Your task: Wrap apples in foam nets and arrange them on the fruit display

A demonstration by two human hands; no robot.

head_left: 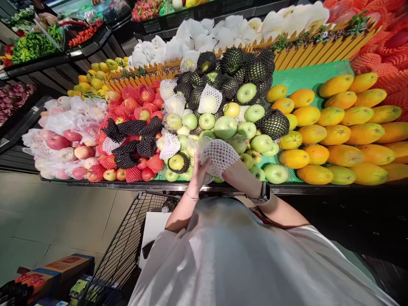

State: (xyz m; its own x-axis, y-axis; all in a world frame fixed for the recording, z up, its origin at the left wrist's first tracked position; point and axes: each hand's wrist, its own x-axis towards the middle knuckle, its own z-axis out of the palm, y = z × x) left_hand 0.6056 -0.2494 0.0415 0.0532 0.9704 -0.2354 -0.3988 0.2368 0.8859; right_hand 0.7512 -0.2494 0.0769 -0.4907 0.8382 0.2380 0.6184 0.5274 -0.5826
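A white foam fruit net (219, 154) stretches over my right hand (228, 171), covering its fingers. Through the mesh I cannot make out how those fingers are bent or whether they hold fruit. My left hand (199, 173) is closed on the net's left side, thumb against the mesh. Around both hands lie green apples (262, 143), some loose and some wrapped. Just left of my left hand, one yellowish apple (177, 162) sits in a black net. A second white foam net (169, 145) rests beyond it.
Red apples (148, 173) in red and black nets lie to the left, with bagged peach-coloured fruit (57, 142) farther over. Papayas (346, 155) fill the right side. Black-netted fruit (229, 87) is piled behind. A wire shopping cart (119, 238) stands below the display's front edge (105, 183).
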